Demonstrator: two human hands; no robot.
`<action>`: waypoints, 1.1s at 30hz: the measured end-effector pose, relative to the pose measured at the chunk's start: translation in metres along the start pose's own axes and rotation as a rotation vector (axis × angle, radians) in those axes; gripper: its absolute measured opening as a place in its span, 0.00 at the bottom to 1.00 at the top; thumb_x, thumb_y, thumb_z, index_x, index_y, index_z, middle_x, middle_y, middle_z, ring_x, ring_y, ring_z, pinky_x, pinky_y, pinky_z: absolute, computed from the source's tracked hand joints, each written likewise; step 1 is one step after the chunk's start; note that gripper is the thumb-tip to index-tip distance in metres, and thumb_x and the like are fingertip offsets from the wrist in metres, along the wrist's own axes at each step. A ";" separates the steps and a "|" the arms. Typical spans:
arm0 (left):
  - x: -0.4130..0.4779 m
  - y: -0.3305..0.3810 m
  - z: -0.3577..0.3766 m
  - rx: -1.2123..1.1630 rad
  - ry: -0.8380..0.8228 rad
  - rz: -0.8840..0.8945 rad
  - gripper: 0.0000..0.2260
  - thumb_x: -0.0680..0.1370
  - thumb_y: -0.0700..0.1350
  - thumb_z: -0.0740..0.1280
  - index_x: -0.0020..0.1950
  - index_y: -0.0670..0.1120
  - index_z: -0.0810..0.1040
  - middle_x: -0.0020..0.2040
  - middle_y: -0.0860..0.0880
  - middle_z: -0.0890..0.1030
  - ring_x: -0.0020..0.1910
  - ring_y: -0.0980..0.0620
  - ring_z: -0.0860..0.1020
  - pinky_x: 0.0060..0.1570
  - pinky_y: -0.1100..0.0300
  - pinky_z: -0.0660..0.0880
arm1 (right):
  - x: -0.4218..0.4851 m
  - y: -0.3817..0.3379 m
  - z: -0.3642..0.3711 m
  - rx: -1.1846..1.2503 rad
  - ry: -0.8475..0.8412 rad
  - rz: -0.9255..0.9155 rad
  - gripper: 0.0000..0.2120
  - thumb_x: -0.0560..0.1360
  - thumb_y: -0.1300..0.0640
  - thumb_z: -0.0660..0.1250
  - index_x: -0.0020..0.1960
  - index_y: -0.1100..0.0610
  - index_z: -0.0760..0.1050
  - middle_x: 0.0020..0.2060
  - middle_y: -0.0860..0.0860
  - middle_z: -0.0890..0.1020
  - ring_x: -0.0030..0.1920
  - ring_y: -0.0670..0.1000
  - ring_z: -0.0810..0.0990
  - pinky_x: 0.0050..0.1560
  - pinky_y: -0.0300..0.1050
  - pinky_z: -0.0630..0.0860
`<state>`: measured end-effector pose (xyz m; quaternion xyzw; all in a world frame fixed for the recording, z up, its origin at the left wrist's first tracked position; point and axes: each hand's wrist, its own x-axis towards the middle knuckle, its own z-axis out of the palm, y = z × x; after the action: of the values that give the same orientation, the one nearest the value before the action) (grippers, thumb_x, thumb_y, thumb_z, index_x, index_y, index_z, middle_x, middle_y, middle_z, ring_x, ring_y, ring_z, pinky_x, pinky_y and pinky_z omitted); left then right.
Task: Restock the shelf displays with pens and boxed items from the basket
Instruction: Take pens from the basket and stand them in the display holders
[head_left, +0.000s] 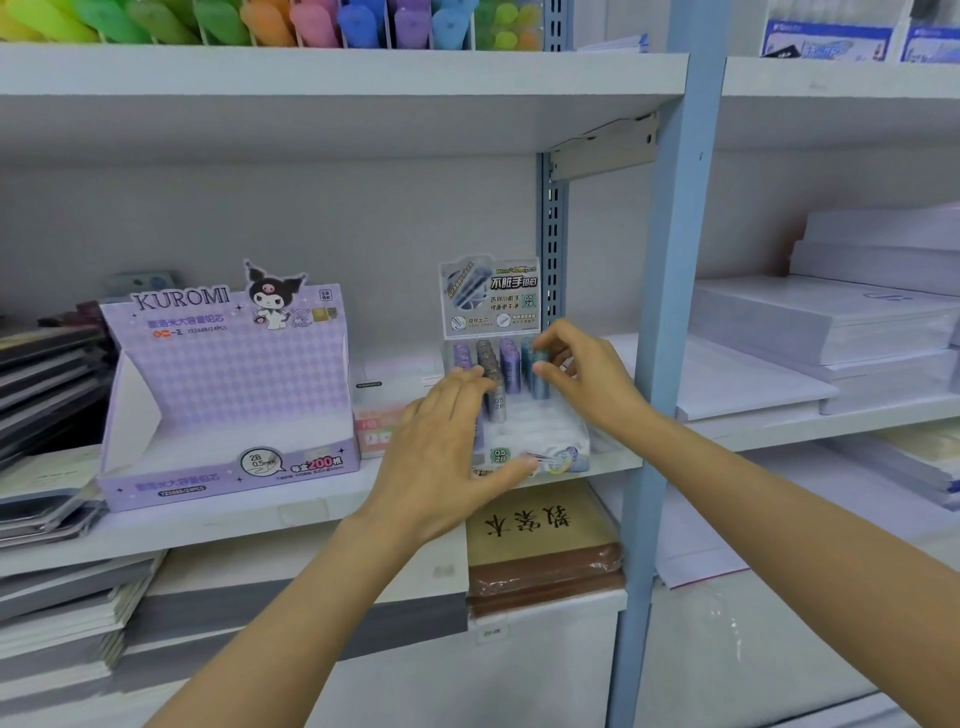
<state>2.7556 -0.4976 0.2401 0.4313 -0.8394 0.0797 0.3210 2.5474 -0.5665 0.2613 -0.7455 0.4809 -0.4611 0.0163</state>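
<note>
Head camera looked at a white shelf (208, 525) where a small display box (569, 452) stood at the right end, just beside the blue upright post (675, 312). Its header card (491, 296) carried the words "不脏手铅芯" and a green "0.5 2B" badge, and the same "0.5 2B" badge sat on its front lip. Rows of lead tubes (511, 371) in purple, grey and blue stood upright in its back slots. The right grip (587, 374), a bare hand, pinched a teal-blue tube (540, 384) between thumb and fingertips at the box's right rear corner, the tube upright among the others. The left grip (447, 447) was open, fingers straight over the box's left side, touching the tubes, with the thumb pressed against the front lip. To the left stood a lilac display carton (228, 395) printed "KUROMI", "2B 0.5mm" and "200". Between the two lay a pink box (371, 426) marked "HB". Below the shelf sat a brown wrapped pack (540, 525) with brush-style characters, too stylised to read. Coloured highlighters (311, 23) lined the shelf above.
</note>
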 end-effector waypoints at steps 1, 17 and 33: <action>0.001 -0.001 0.001 0.029 -0.006 0.006 0.37 0.71 0.69 0.65 0.73 0.50 0.62 0.76 0.52 0.62 0.76 0.53 0.57 0.71 0.55 0.58 | -0.001 0.001 0.002 -0.014 -0.002 0.002 0.07 0.76 0.63 0.68 0.53 0.57 0.76 0.46 0.53 0.79 0.45 0.51 0.77 0.50 0.52 0.77; -0.005 -0.011 0.014 0.271 0.089 -0.175 0.56 0.62 0.83 0.48 0.80 0.49 0.48 0.80 0.42 0.42 0.77 0.45 0.34 0.73 0.42 0.34 | -0.053 -0.021 -0.013 -0.001 -0.391 -0.037 0.19 0.74 0.46 0.70 0.63 0.51 0.76 0.62 0.48 0.75 0.65 0.46 0.71 0.64 0.39 0.65; -0.065 -0.021 0.006 0.135 0.335 0.039 0.24 0.75 0.53 0.67 0.67 0.43 0.72 0.69 0.41 0.71 0.68 0.42 0.68 0.65 0.49 0.63 | -0.084 -0.037 0.026 -0.016 0.059 -0.278 0.17 0.76 0.58 0.68 0.64 0.57 0.74 0.64 0.53 0.75 0.67 0.53 0.69 0.68 0.51 0.63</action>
<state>2.7965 -0.4696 0.1930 0.4162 -0.7751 0.2129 0.4251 2.5817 -0.4960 0.2071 -0.7912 0.3770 -0.4768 -0.0678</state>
